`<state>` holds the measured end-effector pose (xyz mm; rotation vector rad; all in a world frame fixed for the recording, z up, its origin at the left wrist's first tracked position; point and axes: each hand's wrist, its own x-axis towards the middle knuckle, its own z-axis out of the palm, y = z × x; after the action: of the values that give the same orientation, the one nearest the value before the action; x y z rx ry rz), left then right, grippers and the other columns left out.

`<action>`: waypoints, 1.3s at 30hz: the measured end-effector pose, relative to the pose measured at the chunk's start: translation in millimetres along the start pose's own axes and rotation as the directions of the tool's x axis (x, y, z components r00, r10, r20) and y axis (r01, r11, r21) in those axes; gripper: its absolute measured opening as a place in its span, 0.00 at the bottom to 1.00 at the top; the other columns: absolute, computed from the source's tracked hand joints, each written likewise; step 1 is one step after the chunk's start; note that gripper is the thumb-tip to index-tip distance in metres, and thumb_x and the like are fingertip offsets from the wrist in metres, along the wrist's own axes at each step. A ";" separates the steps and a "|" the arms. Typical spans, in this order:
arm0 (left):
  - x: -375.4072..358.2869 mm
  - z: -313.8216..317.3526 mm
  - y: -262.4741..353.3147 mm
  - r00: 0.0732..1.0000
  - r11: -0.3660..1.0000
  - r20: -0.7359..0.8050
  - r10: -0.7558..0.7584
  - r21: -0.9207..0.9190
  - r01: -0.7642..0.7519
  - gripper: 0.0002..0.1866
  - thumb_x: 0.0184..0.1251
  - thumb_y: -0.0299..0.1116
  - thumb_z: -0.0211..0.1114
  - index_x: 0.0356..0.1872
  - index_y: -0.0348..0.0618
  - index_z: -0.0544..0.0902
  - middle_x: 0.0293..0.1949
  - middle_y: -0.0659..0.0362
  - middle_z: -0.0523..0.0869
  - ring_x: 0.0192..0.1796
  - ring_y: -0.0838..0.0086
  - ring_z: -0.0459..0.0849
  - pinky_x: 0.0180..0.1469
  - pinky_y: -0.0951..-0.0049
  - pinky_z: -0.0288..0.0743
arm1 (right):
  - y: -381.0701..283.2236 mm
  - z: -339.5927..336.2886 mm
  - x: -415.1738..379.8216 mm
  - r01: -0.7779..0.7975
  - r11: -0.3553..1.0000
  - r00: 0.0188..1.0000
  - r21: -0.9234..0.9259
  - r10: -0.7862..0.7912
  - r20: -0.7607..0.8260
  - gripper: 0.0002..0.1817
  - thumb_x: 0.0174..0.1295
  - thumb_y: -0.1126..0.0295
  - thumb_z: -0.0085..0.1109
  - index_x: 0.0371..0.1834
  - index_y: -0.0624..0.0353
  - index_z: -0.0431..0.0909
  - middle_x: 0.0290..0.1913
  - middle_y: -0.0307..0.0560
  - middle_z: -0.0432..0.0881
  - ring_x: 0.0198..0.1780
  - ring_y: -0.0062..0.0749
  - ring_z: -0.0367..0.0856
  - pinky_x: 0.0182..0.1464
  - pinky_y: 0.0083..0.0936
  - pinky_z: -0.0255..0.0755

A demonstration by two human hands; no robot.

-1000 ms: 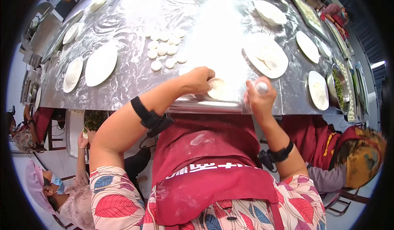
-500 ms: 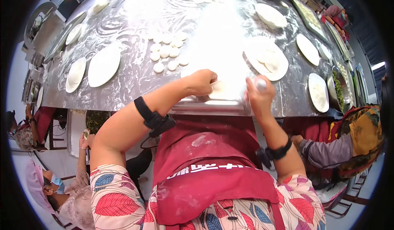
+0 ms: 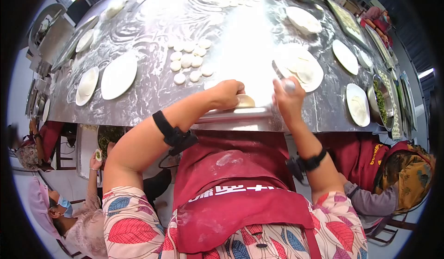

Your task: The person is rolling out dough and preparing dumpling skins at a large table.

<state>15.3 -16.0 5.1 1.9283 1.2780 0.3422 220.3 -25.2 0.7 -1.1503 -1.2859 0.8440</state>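
Observation:
At the table's near edge my left hand [image 3: 227,95] is closed on the rim of a flat dough round [image 3: 245,101], which lies partly under the fingers. To its right, my right hand [image 3: 290,100] is closed around a pale rod-like tool; one rounded end [image 3: 289,85] shows above the fist, and the rest is lost in glare. Small dough pieces [image 3: 186,60] are grouped on the floured metal table [image 3: 152,90] beyond my left forearm. Just past my right hand sits a white plate [image 3: 317,79] with flat dough rounds [image 3: 303,69] on it.
White plates [image 3: 119,75] stand at the left, and more plates [image 3: 345,58] at the right. A metal bowl of green filling [image 3: 380,99] is near the right edge. One co-worker [image 3: 69,208] sits at lower left, holding a filled wrapper [image 3: 98,155]; another [image 3: 400,178] is at the right.
My right hand has shifted slightly left and toward me. The dough round's outer edge looks more raised beside my left hand. The right co-worker's hand has gone behind my right arm.

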 end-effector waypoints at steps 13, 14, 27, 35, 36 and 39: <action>5.0 -3.4 1.1 0.993 0.993 0.080 -0.090 -0.074 0.096 0.10 0.57 0.30 0.59 0.35 0.34 0.80 0.31 0.46 0.83 0.36 0.61 0.81 0.40 0.65 0.73 | -6.7 -9.9 -22.0 -0.019 1.000 1.000 0.018 0.019 0.018 0.10 0.55 0.78 0.65 0.26 0.62 0.70 0.15 0.39 0.74 0.14 0.18 0.71 0.15 0.20 0.62; 5.4 -4.6 3.0 0.992 0.995 0.094 -0.079 -0.051 0.084 0.09 0.58 0.30 0.58 0.35 0.34 0.80 0.31 0.46 0.83 0.36 0.61 0.81 0.40 0.64 0.73 | -2.2 -2.3 -4.1 0.000 1.000 1.000 -0.009 0.000 -0.003 0.11 0.55 0.78 0.65 0.25 0.62 0.69 0.15 0.39 0.74 0.14 0.18 0.70 0.15 0.21 0.62; 5.8 0.3 -3.2 0.997 0.995 0.035 -0.073 -0.060 0.075 0.05 0.59 0.25 0.57 0.34 0.37 0.79 0.29 0.53 0.82 0.34 0.66 0.79 0.39 0.66 0.72 | -10.9 -15.3 -35.2 -0.029 1.000 1.000 0.013 0.029 0.012 0.11 0.56 0.77 0.63 0.24 0.61 0.69 0.16 0.38 0.75 0.15 0.19 0.73 0.16 0.18 0.63; 5.2 -5.4 12.0 0.997 0.993 0.066 -0.027 0.119 0.019 0.09 0.59 0.31 0.59 0.36 0.37 0.81 0.31 0.46 0.83 0.36 0.61 0.81 0.40 0.65 0.73 | -4.0 5.2 9.5 0.025 0.999 1.000 -0.032 -0.024 0.017 0.11 0.55 0.77 0.64 0.24 0.61 0.69 0.15 0.39 0.74 0.13 0.18 0.71 0.15 0.20 0.61; 5.9 -6.5 10.3 0.995 0.993 0.099 -0.029 0.116 0.017 0.08 0.59 0.27 0.56 0.36 0.36 0.80 0.29 0.49 0.82 0.34 0.65 0.80 0.38 0.66 0.72 | -4.1 -2.3 -4.7 0.014 0.999 1.000 -0.032 -0.015 -0.016 0.11 0.55 0.78 0.64 0.24 0.61 0.69 0.14 0.40 0.74 0.13 0.19 0.71 0.14 0.20 0.61; -1.3 -8.7 1.2 0.980 0.962 0.069 -0.187 -0.192 0.197 0.08 0.58 0.24 0.53 0.37 0.36 0.78 0.28 0.52 0.81 0.33 0.69 0.78 0.35 0.68 0.71 | -7.4 -22.6 -45.1 0.003 0.995 0.998 0.102 -0.008 0.054 0.10 0.55 0.78 0.64 0.27 0.62 0.70 0.14 0.39 0.73 0.13 0.20 0.72 0.15 0.20 0.63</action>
<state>10.3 -13.3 12.0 1.6225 1.3327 0.3068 235.3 -73.8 -2.7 -1.0486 -1.2752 0.9320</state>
